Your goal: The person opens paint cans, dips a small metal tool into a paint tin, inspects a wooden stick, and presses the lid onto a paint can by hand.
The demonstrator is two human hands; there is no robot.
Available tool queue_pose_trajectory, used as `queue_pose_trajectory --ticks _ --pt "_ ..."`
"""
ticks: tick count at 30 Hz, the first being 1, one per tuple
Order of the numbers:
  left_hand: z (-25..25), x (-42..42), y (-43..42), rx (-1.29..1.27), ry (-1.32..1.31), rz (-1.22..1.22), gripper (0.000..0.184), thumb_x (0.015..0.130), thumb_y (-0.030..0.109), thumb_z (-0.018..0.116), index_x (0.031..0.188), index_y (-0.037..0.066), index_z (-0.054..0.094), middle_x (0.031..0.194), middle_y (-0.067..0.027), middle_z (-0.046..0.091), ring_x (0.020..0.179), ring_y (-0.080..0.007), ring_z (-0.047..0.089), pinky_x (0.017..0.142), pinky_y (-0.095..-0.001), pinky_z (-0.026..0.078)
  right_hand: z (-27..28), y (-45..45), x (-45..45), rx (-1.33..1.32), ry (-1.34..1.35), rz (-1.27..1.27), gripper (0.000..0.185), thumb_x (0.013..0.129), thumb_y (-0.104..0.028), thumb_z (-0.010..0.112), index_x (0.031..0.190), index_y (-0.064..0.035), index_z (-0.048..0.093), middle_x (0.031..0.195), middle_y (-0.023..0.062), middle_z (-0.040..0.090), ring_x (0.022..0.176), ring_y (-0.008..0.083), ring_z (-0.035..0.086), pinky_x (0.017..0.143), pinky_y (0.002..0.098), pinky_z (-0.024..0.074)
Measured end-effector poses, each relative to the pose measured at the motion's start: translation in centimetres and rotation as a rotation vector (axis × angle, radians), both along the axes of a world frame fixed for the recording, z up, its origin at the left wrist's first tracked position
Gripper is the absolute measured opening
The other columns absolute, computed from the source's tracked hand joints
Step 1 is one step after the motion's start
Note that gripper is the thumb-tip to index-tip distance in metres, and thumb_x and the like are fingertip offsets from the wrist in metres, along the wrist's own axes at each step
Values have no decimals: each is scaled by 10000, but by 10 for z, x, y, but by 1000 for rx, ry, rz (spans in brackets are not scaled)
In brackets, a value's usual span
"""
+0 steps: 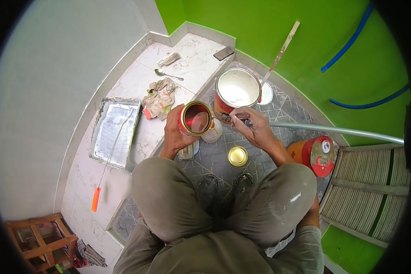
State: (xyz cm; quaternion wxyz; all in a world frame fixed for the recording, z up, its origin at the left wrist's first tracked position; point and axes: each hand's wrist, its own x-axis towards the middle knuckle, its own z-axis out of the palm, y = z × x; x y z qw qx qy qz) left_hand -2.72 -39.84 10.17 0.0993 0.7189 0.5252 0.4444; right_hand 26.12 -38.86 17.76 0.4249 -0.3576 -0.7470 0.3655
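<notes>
The left hand (pixel 171 132) grips the red can (pixel 181 122) by its outer left side, fingers wrapped around the wall, and holds it above the right edge of the white tiled step (pixel 144 137), where that edge meets the grey floor (pixel 260 150). The can's mouth faces up towards the head, so its long axis runs roughly along the line of sight; how far it tilts is hard to tell. The right hand (pixel 253 128) is to the right of the can, its thumb and fingertips closed on a slim tool (pixel 224 118) that reaches leftwards to the can's rim; the kind of tool cannot be made out. So the can lies between the two hands, touched by the left, with the right just beside its open side. The large pail (pixel 237 88) of white paint stands just beyond the hands, on the floor beside the step's right edge. Nearer the knees, a round gold tin (pixel 237 156) sits on the floor below the right hand. On the step lie the crumpled cloth (pixel 160 98) and, nearer its left edge, the paint tray (pixel 116 132).
</notes>
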Motion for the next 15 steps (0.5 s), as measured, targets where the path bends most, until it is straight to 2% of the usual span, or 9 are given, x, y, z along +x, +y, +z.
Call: queue_pose_trajectory --ticks 15 --pt "3 0 -2 11 -12 -7 914 573 230 973 1356 5 558 1261 -192 641 1180 -367 634 1019 -442 512 4 3 3 51 -63 31 185 996 -110 706 1128 19 694 996 129 747 855 211 739 762 326 604"
